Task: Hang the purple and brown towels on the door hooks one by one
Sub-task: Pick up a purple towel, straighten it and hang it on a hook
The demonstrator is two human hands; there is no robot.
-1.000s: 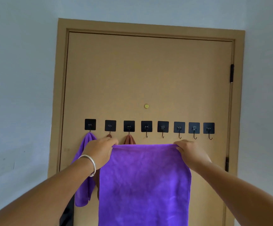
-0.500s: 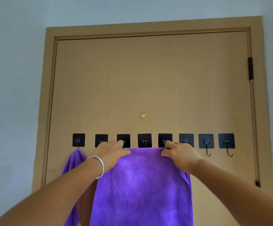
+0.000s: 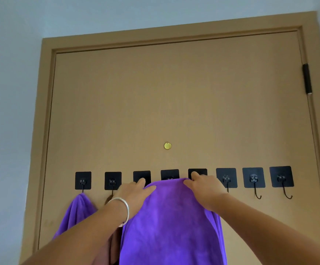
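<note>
I hold a large purple towel [image 3: 172, 222] up against the door, its top edge at the fourth hook pad [image 3: 169, 174]. My left hand [image 3: 134, 196] grips the towel's upper left edge below the third hook pad [image 3: 141, 175]. My right hand [image 3: 203, 190] grips the upper right edge, its forefinger over the fifth hook pad [image 3: 197, 172]. Another purple towel [image 3: 77, 213] hangs from the first hook [image 3: 83, 181]. A brown towel [image 3: 115, 243] hangs under the second hook [image 3: 112, 181], mostly hidden by my left arm.
Three bare black hooks [image 3: 256, 192] stand in a row at the right of the tan door [image 3: 174, 102]. A brass peephole [image 3: 167, 145] sits above the row. Black hinges [image 3: 306, 79] run down the right frame; pale walls flank the door.
My hands have drawn closer together and risen to the hook row, bunching the towel's top edge into an arch at the fourth hook. The camera has moved nearer the door.
</note>
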